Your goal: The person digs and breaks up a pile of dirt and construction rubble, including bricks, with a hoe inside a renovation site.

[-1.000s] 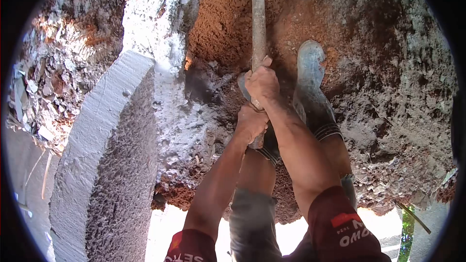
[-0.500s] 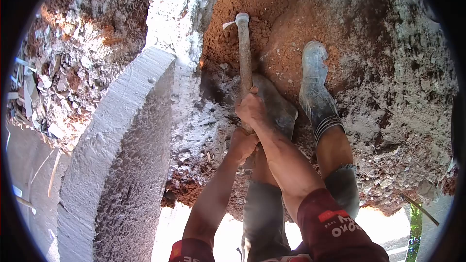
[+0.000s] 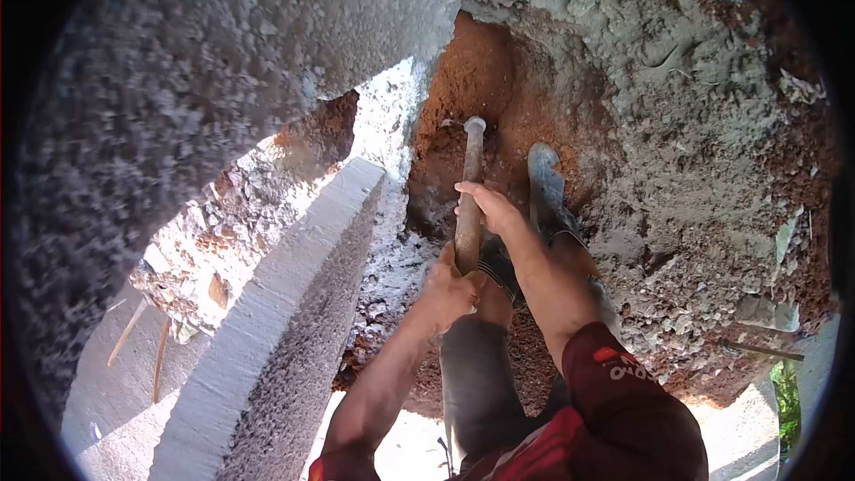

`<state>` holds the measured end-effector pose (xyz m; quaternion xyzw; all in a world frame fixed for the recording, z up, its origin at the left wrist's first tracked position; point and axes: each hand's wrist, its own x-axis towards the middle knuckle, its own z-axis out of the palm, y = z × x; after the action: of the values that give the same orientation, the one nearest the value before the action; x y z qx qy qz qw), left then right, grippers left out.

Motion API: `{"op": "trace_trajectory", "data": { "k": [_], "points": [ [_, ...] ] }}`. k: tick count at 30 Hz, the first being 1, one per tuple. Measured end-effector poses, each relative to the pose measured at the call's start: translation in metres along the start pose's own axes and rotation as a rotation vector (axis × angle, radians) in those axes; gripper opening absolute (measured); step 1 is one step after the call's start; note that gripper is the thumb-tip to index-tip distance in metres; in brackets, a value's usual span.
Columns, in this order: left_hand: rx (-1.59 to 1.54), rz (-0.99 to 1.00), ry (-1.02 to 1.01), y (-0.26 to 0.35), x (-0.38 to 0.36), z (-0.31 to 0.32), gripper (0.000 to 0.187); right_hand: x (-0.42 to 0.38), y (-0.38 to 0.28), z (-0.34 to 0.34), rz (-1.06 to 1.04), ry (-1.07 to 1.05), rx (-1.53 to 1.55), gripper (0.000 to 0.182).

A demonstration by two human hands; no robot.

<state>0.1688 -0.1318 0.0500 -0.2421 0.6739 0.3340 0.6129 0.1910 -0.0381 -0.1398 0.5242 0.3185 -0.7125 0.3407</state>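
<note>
A long-handled tool (image 3: 471, 160) with a wooden handle and a metal head points away from me over reddish soil (image 3: 470, 67). My left hand (image 3: 450, 292) is wrapped round the lower end of the handle. Further up, my right hand (image 3: 490, 205) holds the handle with its thumb side along the wood. The metal head is small in view and lies close to the soil. A muddy boot (image 3: 546, 180) stands to the right of the handle.
A thick concrete edge (image 3: 285, 281) runs diagonally on the left. A rough concrete mass (image 3: 223, 44) fills the upper left. Rubble (image 3: 209, 232) lies beyond the edge. A rough earth wall (image 3: 695, 151) rises on the right.
The view has shifted, with the concrete mass now at the upper left. My hands are further apart on the handle, my right hand's grip has loosened, and the tool head appears lower in view.
</note>
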Motion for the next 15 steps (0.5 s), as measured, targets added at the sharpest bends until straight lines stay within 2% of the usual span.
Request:
{"op": "trace_trajectory", "data": {
  "k": [2,3,5,6,8,9,10,11,12,13,14,15],
  "points": [
    [0.226,0.132,0.009,0.012,-0.052,0.002,0.075,-0.017,-0.014,0.004,0.121,-0.028,0.338,0.038],
    [0.242,0.145,0.015,0.027,-0.081,0.002,0.075,-0.028,-0.018,0.005,0.077,-0.013,0.453,0.031],
    [0.235,-0.010,-0.050,0.052,-0.142,0.004,0.075,-0.058,-0.025,0.008,0.069,-0.114,0.516,0.029],
    [0.252,-0.001,-0.049,0.053,-0.168,0.003,0.075,-0.078,-0.028,0.007,0.074,-0.201,0.566,0.028],
    [0.289,0.307,0.209,0.057,-0.216,0.000,0.081,-0.120,-0.032,-0.002,0.014,-0.161,0.602,0.024],
    [0.246,0.580,0.440,0.077,-0.243,-0.001,0.081,-0.140,-0.031,-0.012,-0.035,-0.237,0.679,0.022],
    [0.239,0.660,0.724,0.099,-0.272,-0.011,0.092,-0.159,-0.028,-0.024,-0.082,-0.316,0.754,0.020],
    [0.032,0.867,0.930,0.105,-0.292,-0.037,0.082,-0.185,-0.028,-0.036,-0.122,-0.314,0.762,0.017],
    [0.012,1.151,1.258,0.123,-0.318,-0.060,0.082,-0.210,-0.025,-0.051,-0.140,-0.315,0.771,0.017],
    [-0.178,1.484,1.308,0.140,-0.352,-0.080,0.080,-0.236,-0.022,-0.070,-0.045,-0.413,0.905,0.017],
    [-0.182,1.640,1.353,0.152,-0.388,-0.102,0.093,-0.259,-0.018,-0.089,0.047,-0.512,1.034,0.018],
    [-0.293,1.759,1.397,0.167,-0.418,-0.108,0.099,-0.294,-0.015,-0.105,0.065,-0.580,1.097,0.018]
  ]
}}
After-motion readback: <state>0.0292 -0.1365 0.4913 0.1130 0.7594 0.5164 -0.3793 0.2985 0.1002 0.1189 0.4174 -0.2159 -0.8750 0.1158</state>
